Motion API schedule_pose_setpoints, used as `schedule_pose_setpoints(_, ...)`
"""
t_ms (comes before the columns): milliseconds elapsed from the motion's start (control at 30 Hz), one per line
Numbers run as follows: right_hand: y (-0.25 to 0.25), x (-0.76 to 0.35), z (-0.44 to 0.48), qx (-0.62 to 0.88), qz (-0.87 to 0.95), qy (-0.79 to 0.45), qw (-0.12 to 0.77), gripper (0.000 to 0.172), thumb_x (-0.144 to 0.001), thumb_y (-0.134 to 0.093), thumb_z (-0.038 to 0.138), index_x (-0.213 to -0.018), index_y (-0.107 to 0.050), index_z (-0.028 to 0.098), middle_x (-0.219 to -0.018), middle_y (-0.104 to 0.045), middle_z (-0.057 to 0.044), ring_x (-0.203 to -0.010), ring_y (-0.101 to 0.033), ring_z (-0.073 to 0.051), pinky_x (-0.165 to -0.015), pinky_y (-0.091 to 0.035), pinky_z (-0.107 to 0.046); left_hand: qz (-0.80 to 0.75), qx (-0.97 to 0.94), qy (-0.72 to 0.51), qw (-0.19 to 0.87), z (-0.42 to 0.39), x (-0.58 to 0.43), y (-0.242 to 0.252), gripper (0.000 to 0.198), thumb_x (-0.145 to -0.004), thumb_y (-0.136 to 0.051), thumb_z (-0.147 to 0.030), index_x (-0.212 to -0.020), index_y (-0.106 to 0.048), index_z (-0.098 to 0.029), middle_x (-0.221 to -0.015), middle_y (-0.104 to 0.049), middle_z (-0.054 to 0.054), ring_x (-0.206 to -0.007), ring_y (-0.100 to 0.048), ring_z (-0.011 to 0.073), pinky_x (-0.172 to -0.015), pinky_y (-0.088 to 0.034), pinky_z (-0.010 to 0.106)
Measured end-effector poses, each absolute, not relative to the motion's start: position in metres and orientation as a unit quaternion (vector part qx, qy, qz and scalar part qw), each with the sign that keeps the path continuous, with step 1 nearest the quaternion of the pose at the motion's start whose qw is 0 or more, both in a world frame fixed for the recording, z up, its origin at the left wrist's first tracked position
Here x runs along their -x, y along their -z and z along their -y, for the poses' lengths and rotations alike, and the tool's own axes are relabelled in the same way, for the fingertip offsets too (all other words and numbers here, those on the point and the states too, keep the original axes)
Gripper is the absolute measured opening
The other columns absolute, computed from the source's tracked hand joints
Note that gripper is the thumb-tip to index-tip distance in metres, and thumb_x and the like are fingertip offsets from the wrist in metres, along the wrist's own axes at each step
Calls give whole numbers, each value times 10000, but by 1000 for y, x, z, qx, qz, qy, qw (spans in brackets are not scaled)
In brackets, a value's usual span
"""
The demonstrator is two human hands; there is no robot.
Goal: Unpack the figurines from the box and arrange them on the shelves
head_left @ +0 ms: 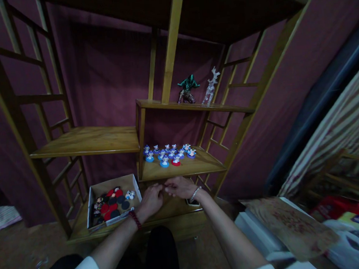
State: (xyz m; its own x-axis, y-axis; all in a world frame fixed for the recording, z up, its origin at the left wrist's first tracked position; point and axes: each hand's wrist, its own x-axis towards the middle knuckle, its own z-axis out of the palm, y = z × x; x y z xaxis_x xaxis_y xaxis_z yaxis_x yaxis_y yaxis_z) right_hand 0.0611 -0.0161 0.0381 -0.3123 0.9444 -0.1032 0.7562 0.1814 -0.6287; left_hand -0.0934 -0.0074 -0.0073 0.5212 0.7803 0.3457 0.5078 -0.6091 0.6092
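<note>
My left hand (152,199) and my right hand (181,188) meet fingertip to fingertip over the low shelf. The fingers of both are pinched together around something small and dark that I cannot make out. Just behind them, small figurines (164,162) in blue, white and purple stand on round bases on the middle shelf (197,165). One has a red base (176,163). To the left of my left hand lies an open shallow cardboard box (93,199), with red and black discs (113,207) and several small figures (130,194) inside.
Wooden uprights frame the display shelf, with a bare board (86,141) at left. Above the figurines stand a dark green figure (189,90) and a clear deer ornament (210,86). A phone-like object (192,202) lies beyond my right wrist. Boxes (265,235) and a plastic bag (352,243) sit at right.
</note>
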Motion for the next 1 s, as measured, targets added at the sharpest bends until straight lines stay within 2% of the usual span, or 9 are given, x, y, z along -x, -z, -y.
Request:
schedule_pose_setpoints(167,-51,-88,8,580,703,-308,271,216,-757,-447,292,-777,-592,132,-592,-572,-6,-535,-534,-92,-516,-424,-202,-328,-842,-369,219,4,69,-10,323,-699,-365,-36,-892,-591,-161,-871,-602,46,-819,-551,137,-772,-420,246)
schedule_pose_setpoints(333,-50,-109,-11,656,641,-127,377,213,-751,-452,300,-866,-581,177,-662,-602,-5,-601,-567,-116,-593,-450,-233,-316,-831,-398,227,-1,49,-13,339,-712,-366,-45,-937,-593,-158,-954,-604,49,-879,-551,138,-837,-421,262)
schedule_pose_setpoints(467,-46,-117,-29,690,619,-9,376,255,-728,-495,282,-954,-573,193,-831,-623,-37,-738,-581,-138,-723,-447,-259,-326,-827,-401,221,-4,37,-12,320,-713,-372,-55,-914,-602,-151,-949,-602,55,-885,-549,145,-850,-424,279)
schedule_pose_setpoints(633,-37,-119,-51,691,625,15,363,382,-706,-539,318,-1065,-535,185,-1010,-597,-74,-903,-558,-181,-797,-433,-296,-341,-823,-399,218,-9,29,-11,294,-721,-386,-77,-907,-603,-146,-944,-603,60,-885,-547,149,-857,-423,289)
schedule_pose_setpoints(833,-26,-118,-67,690,616,-36,378,381,-699,-553,278,-1074,-530,213,-877,-633,-34,-798,-588,-164,-741,-452,-282,-342,-818,-402,229,-13,28,-11,293,-701,-392,-67,-874,-613,-149,-926,-609,50,-862,-551,142,-835,-431,279)
schedule_pose_setpoints(1000,-26,-118,-68,693,607,-58,385,338,-709,-537,258,-1042,-541,204,-866,-629,-33,-760,-585,-153,-734,-446,-278,-348,-807,-408,246,-13,29,-12,302,-705,-384,-71,-874,-620,-153,-920,-616,48,-851,-556,141,-836,-430,274)
